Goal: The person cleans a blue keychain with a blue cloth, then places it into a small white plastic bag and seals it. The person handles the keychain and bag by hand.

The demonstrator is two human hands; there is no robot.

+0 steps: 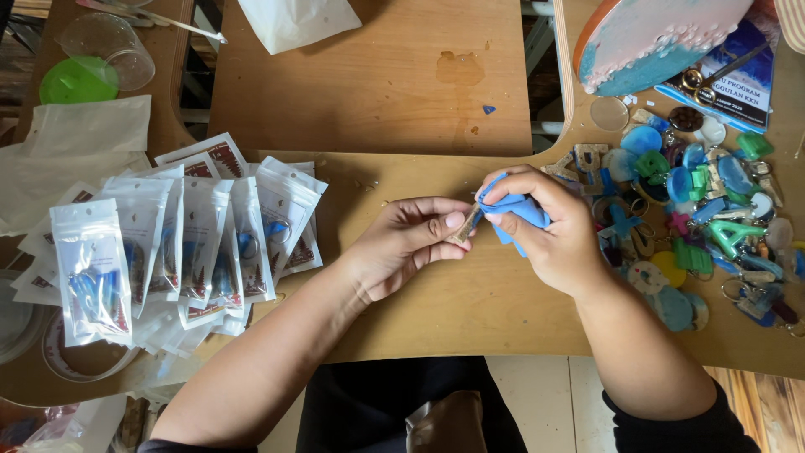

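My right hand is closed around a blue cloth, wrapped over its fingers. My left hand pinches a small tan flat piece between thumb and fingertips, and the cloth presses against that piece. Both hands meet above the middle of the wooden table. To the right lies a heap of blue, green and white keychain charms. On the left, several clear zip packets with blue charms inside overlap in a fan.
A round blue-and-pink slab and a printed blue booklet sit at top right. A green lid and clear cup stand top left, a white bag at top centre. A gap separates the tables.
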